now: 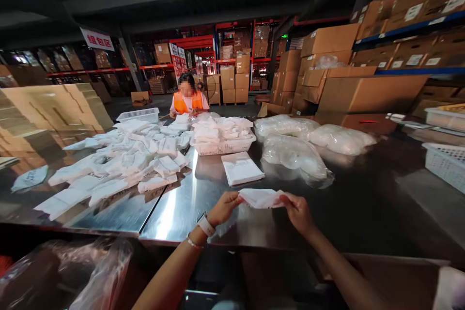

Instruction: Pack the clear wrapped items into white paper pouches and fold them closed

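Both hands up: left hand [225,207] and right hand [298,211] pinching a white bag [262,198] above the steel table [348,213]

Three clear bulging bags [296,155], two white baskets [222,146], one co-worker [188,98].

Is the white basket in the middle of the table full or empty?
Full: the white basket is heaped above its rim with white packets.
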### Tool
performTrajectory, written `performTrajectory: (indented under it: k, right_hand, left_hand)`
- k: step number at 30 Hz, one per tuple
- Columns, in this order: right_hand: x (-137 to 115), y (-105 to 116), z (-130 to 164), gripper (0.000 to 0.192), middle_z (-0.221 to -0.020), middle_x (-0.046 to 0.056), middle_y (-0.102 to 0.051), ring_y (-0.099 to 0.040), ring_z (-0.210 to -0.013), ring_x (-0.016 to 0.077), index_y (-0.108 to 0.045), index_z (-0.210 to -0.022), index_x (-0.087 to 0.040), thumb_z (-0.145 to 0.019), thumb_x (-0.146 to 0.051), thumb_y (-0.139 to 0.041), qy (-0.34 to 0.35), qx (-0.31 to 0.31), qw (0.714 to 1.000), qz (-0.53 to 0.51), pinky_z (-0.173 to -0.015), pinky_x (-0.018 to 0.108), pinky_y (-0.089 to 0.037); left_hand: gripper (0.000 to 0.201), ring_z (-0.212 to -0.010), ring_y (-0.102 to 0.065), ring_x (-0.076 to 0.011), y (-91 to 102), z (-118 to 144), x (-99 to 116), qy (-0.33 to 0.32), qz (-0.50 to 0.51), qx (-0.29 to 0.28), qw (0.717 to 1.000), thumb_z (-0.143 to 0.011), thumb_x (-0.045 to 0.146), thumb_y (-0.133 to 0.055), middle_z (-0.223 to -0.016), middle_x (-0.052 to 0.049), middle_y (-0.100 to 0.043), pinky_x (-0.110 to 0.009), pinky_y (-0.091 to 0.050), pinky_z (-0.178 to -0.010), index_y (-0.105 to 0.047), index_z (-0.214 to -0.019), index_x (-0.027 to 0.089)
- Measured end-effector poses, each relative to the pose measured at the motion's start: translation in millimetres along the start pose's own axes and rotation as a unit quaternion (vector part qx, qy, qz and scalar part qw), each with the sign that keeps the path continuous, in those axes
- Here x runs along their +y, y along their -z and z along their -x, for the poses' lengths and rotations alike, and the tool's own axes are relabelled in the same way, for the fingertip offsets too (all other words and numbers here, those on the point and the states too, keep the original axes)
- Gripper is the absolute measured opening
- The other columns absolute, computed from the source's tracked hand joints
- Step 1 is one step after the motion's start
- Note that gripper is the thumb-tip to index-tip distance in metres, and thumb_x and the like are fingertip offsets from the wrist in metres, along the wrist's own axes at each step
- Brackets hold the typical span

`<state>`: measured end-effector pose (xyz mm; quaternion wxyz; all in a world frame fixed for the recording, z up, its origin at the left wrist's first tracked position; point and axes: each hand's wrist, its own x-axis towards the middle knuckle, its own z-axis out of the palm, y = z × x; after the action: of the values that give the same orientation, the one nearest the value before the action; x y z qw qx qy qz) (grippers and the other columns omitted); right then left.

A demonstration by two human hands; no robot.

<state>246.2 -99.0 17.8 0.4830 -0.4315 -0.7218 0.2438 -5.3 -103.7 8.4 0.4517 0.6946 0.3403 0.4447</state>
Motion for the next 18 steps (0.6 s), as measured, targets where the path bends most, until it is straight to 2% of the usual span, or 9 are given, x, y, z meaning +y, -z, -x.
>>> performTrajectory:
  k: [3,6,10,15,18]
  right_hand:
    - [14.9,-3.2,26.8,0.068,-0.055,0.004,-0.062,-0.056,-0.053,0.0179,-0.065,-0.059,-0.019,-0.085,-0.075,-0.035,0.021,-0.048,0.998,0.037,-0.054,0.027,-0.042]
    - [27.9,-8.9,48.1,0.067,-0.05,0.002,-0.057,-0.051,-0.049,0.0163,-0.062,-0.057,-0.02,-0.086,-0.074,-0.033,0.006,-0.027,0.998,0.055,-0.05,0.026,-0.039]
    - [30.5,-15.7,55.5,0.066,-0.044,0.0,-0.045,-0.041,-0.044,0.0141,-0.048,-0.049,-0.021,-0.084,-0.076,-0.032,-0.038,0.008,0.997,0.074,-0.045,0.026,-0.032]
    - [27.4,-17.7,48.7,0.067,-0.045,0.0,-0.044,-0.042,-0.049,0.0157,-0.049,-0.052,-0.022,-0.078,-0.081,-0.032,-0.117,0.011,0.989,0.086,-0.047,0.027,-0.033]
    - [29.8,-16.4,44.3,0.067,-0.047,0.0,-0.043,-0.042,-0.052,0.0162,-0.046,-0.05,-0.021,-0.074,-0.083,-0.035,-0.158,0.022,0.984,0.075,-0.049,0.027,-0.035]
  left_hand:
    - [0.057,-0.07,-0.053,-0.0171,-0.2,23.4,-9.8,0.01,-0.025,-0.068,0.997,-0.086,0.065,-0.049,-0.074,-0.004,-0.065,-0.029,-0.044,-0.073,-0.071,-0.079,0.013]
    - [0.053,-0.076,-0.055,-0.0176,-5.6,43.2,-18.1,0.03,-0.056,-0.074,0.995,-0.094,0.057,-0.04,-0.083,-0.004,-0.067,-0.029,-0.044,-0.077,-0.07,-0.09,0.014]
    - [0.048,-0.084,-0.057,-0.0197,-21.6,53.7,-22.3,0.044,-0.124,0.007,0.991,-0.097,0.051,-0.035,-0.092,-0.006,-0.067,-0.03,-0.044,-0.082,-0.066,-0.098,0.015]
    - [0.049,-0.079,-0.059,-0.0206,-45.7,52.2,-24.8,0.068,-0.153,0.12,0.978,-0.098,0.051,-0.029,-0.084,-0.007,-0.067,-0.03,-0.044,-0.075,-0.064,-0.09,0.017]
    - [0.046,-0.075,-0.059,-0.0211,-53.4,49.8,-27.7,0.094,-0.169,0.162,0.968,-0.097,0.05,-0.03,-0.079,-0.008,-0.067,-0.03,-0.043,-0.071,-0.063,-0.084,0.02]
